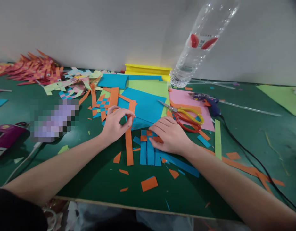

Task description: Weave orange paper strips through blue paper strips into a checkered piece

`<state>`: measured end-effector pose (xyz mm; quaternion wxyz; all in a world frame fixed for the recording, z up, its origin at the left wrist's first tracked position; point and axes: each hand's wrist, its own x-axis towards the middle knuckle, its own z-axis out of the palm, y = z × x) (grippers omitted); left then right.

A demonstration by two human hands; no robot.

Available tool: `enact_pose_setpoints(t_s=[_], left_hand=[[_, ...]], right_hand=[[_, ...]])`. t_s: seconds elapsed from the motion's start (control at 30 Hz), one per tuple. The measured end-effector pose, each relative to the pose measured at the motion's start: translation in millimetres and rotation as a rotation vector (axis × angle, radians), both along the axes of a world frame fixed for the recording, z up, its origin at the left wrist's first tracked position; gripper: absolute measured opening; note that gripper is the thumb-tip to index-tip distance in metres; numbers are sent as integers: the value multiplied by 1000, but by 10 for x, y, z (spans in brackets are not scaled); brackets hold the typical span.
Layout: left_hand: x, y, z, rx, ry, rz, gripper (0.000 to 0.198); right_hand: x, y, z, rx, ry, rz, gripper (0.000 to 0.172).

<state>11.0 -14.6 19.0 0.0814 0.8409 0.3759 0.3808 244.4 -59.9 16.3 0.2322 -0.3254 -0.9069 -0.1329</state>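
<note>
L hand [117,125] is held w/ thumb & index curled nearly together at the loose orange paper strip [129,147], the nearer hand to it; whether it's pinched can't be told. Strip's long axis is pointed away from the body, approx. parallel to the blue-and-orange paper weave [150,154] just R, partly covered by R hand [171,134], thumb & fingers slightly parted, grip unclear.
</note>
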Motion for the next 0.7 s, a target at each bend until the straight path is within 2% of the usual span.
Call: enact_pose_setpoints(t_s=[0.23,0.43,0.57,0.7], left_hand=[[34,38,-113,11,22,-47,13],[32,47,-135,23,36,-65,13],[28,52,-114,9,26,-35,15],[26,46,-106,-51,-14,25,28]], right_hand=[[-10,14,-3,17,-82,5,27],[-39,14,15,24,-91,50,26],[-41,2,28,29,-85,59,26],[-33,2,29,7,-73,44,27]])
